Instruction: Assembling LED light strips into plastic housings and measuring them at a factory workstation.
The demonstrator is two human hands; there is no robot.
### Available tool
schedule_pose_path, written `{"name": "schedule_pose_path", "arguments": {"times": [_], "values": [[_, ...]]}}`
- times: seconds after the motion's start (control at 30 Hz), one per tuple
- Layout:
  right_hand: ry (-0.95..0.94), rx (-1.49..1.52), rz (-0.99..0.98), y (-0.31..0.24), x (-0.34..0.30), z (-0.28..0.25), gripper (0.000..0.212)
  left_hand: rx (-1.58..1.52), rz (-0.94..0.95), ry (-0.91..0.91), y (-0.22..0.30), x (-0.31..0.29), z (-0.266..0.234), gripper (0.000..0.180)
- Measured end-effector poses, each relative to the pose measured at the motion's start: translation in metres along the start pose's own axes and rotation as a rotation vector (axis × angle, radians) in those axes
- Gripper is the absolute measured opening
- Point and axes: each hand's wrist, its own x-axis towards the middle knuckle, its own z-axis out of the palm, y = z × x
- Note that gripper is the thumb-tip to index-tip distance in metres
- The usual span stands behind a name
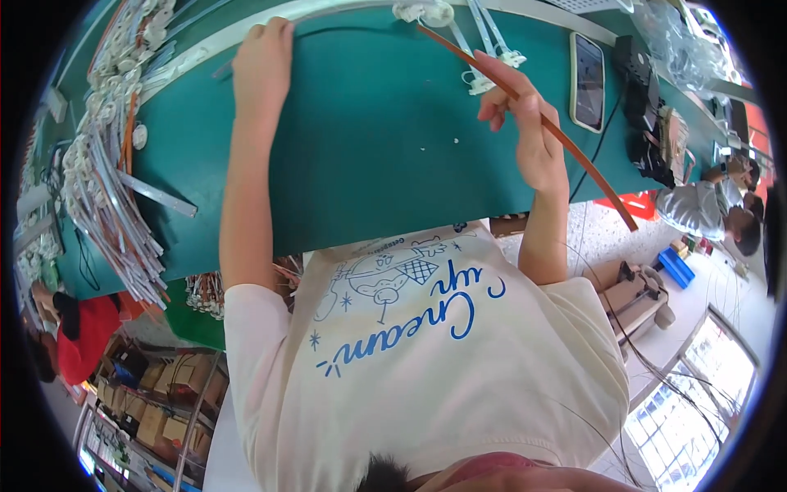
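My left hand (264,57) is closed round a thin grey strip near the table's far edge. One end of that strip (223,70) pokes out to the left of the fingers, and the rest arcs away to the right. In my right hand (525,123) a long, flat orange-brown strip (586,168) is pinched between the fingers, slanting from upper left to lower right. Its far tip comes close to a white round plastic part (430,13) at the back of the table. Several white plastic clips on pale strips (494,37) lie just beyond my right fingers.
A green mat (369,156) covers the table. At left hangs a large bundle of grey and brown strips (115,213) with white round parts. To the right lie a phone (587,82), a black device (635,66) and clear plastic bags (684,41). Other people sit at both sides.
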Motion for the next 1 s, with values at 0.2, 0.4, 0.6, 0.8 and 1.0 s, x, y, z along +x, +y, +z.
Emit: {"name": "schedule_pose_path", "arguments": {"times": [0.2, 0.4, 0.6, 0.8, 1.0], "values": [[0.04, 0.06, -0.131, -0.007, 0.008, -0.013, 0.054, -0.362, 0.186, 0.224, 0.058, -0.012, -0.013, 0.034], [-0.027, 0.029, 0.009, -0.007, 0.015, 0.007, 0.041, -0.804, 0.351, -0.355, 0.103, -0.051, -0.009, 0.046], [-0.055, 0.151, 0.151, 0.015, 0.013, 0.03, 0.014, -0.823, 0.287, -0.215, 0.101, -0.052, 0.001, 0.052], [-0.093, 0.257, 0.133, 0.011, 0.007, 0.003, 0.009, -0.535, 0.319, -0.108, 0.086, -0.047, -0.008, 0.048], [-0.289, 0.049, 0.052, -0.009, 0.001, 0.016, 0.015, -0.552, 0.209, -0.042, 0.095, -0.044, -0.011, 0.045]]}}
